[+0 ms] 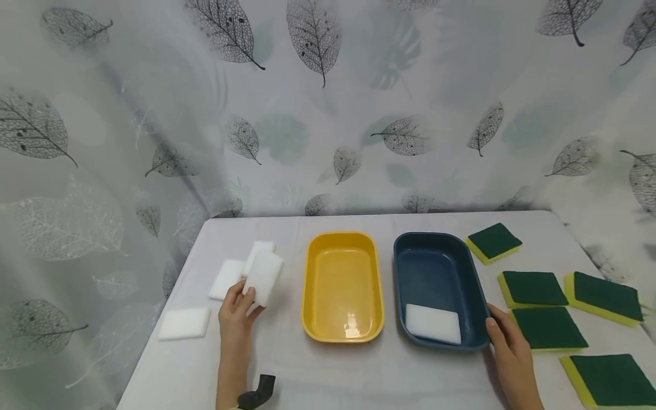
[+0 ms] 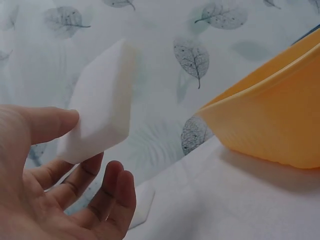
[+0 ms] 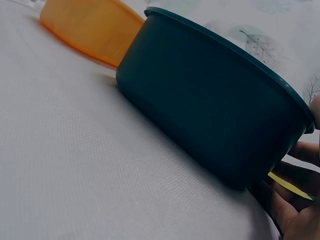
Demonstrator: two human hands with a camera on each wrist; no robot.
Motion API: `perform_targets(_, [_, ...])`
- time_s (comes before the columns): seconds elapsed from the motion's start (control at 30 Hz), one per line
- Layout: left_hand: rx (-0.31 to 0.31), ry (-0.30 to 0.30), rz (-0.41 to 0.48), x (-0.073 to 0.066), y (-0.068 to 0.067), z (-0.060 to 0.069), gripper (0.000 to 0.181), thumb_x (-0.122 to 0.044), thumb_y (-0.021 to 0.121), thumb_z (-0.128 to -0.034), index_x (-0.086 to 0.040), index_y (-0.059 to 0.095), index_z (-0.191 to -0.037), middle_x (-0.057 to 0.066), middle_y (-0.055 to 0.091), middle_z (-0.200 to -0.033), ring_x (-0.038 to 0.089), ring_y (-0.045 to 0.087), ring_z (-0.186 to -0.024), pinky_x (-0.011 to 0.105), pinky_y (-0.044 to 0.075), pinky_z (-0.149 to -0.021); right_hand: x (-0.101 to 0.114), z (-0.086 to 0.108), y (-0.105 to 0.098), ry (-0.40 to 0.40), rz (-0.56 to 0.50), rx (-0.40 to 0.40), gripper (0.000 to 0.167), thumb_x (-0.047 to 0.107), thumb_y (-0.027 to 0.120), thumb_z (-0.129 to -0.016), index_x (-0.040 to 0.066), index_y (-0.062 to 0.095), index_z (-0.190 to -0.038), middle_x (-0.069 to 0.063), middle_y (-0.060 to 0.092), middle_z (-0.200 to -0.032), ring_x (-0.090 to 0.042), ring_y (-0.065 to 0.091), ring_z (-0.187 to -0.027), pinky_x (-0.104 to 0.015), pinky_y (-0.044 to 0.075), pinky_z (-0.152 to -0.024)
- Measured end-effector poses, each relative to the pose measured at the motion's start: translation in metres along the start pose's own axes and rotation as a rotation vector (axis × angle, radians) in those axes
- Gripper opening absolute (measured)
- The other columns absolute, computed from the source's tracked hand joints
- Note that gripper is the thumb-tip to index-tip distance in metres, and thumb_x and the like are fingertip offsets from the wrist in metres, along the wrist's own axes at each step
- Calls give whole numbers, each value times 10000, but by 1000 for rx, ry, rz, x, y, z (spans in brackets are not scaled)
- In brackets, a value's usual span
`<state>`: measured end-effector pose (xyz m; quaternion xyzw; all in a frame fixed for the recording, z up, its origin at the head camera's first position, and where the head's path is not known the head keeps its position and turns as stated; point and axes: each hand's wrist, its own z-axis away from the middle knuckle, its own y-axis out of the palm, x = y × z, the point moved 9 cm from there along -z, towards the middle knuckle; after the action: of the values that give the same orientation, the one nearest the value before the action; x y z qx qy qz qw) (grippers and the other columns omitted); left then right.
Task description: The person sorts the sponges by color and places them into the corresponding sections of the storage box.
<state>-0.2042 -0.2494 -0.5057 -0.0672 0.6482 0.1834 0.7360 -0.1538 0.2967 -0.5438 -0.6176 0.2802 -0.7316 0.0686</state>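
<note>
A white sponge (image 1: 263, 278) is pinched between the thumb and fingers of my left hand (image 1: 238, 313), raised above the table. In the left wrist view the thumb of my left hand (image 2: 75, 175) presses one face of that sponge (image 2: 100, 100). My right hand (image 1: 512, 359) grips the near right side of the blue tray (image 1: 435, 273); in the right wrist view the fingers of my right hand (image 3: 297, 185) lie against the outer wall of the tray (image 3: 205, 100). One white sponge (image 1: 433, 324) lies inside the blue tray, at its near end.
The yellow tray (image 1: 343, 285) stands left of the blue one, with bare inside. White sponges (image 1: 184, 324) lie on the table's left side. Several green and yellow sponges (image 1: 548, 327) lie on the right, one close beside my right hand. A patterned curtain (image 1: 318, 131) hangs behind.
</note>
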Motion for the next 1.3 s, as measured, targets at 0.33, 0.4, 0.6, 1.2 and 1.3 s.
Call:
perform_targets(0.33, [28, 64, -130, -12, 13, 4, 368, -254, 689, -1017, -88, 581, -1327, -67, 698, -1186, 105, 679, -1057, 296, 615, -866, -2, 2, -2, -17, -13, -19, 566, 415, 424, -1120, 62, 446, -1562, 270, 468, -1326, 261, 384, -1083, 58, 363, -841])
perform_targets(0.4, [34, 78, -160, -17, 16, 5, 353, -245, 698, -1010, -95, 595, -1312, -65, 704, -1117, 102, 680, -1012, 302, 616, -867, -2, 2, -2, -18, -9, -25, 561, 411, 428, -1119, 63, 453, -1558, 290, 461, -1311, 259, 384, -1080, 58, 359, -839])
perform_targets(0.6, [52, 127, -249, -32, 32, 4, 327, -224, 732, -987, -98, 636, -1273, -60, 720, -1062, 109, 673, -939, 243, 602, -838, 0, 2, -2, -26, -12, -18, 558, 406, 428, -1120, 63, 448, -1560, 277, 467, -1322, 258, 390, -1083, 59, 363, -842])
perform_targets(1.2, [215, 310, -387, -57, 109, 13, 238, -276, 783, -947, -228, 769, -1179, 36, 694, -1028, 204, 643, -984, 254, 557, -857, 1, 0, 0, -7, 4, -1, 580, 418, 406, -1124, 55, 418, -1577, -143, 490, -1470, 259, 375, -1072, 66, 373, -830])
perform_targets(1.3, [236, 309, -397, -56, 122, 15, 234, -267, 785, -945, -240, 778, -1178, 26, 651, -959, 191, 643, -983, 267, 548, -842, 0, 0, 1, -7, 4, 0, 581, 416, 404, -1124, 50, 418, -1575, -162, 483, -1471, 256, 375, -1071, 65, 374, -829])
